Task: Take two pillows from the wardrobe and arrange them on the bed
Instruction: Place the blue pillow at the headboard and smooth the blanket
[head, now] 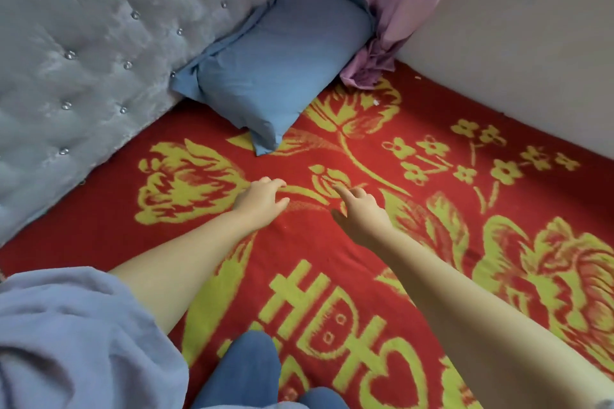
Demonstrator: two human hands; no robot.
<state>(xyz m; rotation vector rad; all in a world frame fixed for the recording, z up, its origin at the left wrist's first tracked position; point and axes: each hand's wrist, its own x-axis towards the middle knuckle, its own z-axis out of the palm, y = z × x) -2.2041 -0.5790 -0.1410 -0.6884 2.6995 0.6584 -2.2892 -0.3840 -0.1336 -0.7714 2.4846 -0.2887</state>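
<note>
One view, head camera:
Pillow (282, 56): one blue pillow in sight, lying at the far end of the bed, leaning on the grey tufted headboard (83, 53), just beside the pink curtain (398, 10).
Bedcover (432, 242): red with yellow flowers.
Left hand (262, 202): empty, fingers loosely curled, over the cover, near of the pillow.
Right hand (362, 212): empty, forefinger extended, apart from the pillow.

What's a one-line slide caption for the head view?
One blue pillow leans on the grey tufted headboard; empty left hand and right hand reach over the red floral blanket.
</note>
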